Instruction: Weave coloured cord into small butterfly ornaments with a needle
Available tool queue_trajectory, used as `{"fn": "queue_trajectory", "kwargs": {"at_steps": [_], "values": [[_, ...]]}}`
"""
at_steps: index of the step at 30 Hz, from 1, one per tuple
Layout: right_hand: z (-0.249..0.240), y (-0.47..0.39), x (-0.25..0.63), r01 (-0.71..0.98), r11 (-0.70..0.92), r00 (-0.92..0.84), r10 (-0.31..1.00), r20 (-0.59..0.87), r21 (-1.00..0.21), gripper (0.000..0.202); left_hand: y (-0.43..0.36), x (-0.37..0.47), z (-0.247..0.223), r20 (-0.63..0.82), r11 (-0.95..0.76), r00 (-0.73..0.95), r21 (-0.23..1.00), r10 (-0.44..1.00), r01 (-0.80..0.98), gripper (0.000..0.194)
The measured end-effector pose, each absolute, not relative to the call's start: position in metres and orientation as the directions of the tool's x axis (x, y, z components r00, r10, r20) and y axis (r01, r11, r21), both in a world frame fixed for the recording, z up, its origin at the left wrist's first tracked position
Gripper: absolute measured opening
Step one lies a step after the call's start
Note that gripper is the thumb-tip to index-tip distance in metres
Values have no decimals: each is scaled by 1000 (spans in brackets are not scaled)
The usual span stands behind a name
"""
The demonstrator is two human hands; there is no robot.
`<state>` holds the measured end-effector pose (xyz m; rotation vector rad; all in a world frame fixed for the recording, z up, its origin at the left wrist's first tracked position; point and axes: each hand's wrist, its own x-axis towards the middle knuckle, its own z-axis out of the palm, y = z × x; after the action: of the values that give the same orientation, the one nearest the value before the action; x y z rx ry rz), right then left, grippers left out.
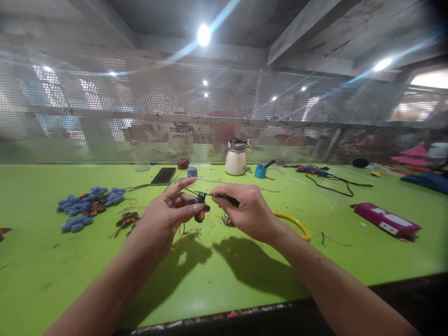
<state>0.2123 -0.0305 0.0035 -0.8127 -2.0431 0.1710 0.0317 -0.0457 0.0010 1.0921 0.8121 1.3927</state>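
Holds a small, dark, multicoloured crocheted yarn piece (200,215) above a bright green tabletop (217,284), pinched firmly between the thumb and bent fingers of the left hand (164,212). Raises that hand's index finger, wrapped in orange yarn (181,185). Grips a slim crochet hook with a dark green handle (229,199) in the right hand (250,210), with fingers curled closed around it. Points the hook leftward into dark loops along the top of the piece. Cannot tell the number of loops on the shaft.

Has a cluster of puffy blue-grey crocheted flowers (77,223) well to the left, and a loose orange-and-black crocheted flower (128,218) just beside the left forearm. Has a flat black phone (164,176) beyond the left hand, near a small blue-grey yarn ball (192,172). Has a round yellow ring (297,221) partly behind the right wrist, and an oblong magenta box (387,220) well apart on the right.
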Motion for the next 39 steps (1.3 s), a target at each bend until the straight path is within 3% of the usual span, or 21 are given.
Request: {"fn": "queue_trajectory", "kwargs": {"at_steps": [7,10,18,23,39], "values": [[4,-32,208,330,593,-351,799,488,-734,19,-45,31,0,173,-143,54,921,983,-362,72],[4,-32,206,318,527,-335,840,427,-788,19,-44,30,-1,182,-151,49,917,982,-370,71],[0,-30,207,438,690,-336,721,606,-577,17,-43,28,0,111,-76,62,911,992,-406,68],[-1,-29,207,428,780,-337,606,720,-456,15,-43,26,2,92,-40,105,907,990,-419,69],[1,-31,207,411,795,-328,585,741,-446,14,-42,23,1,73,-18,114,904,991,-426,68]]}}
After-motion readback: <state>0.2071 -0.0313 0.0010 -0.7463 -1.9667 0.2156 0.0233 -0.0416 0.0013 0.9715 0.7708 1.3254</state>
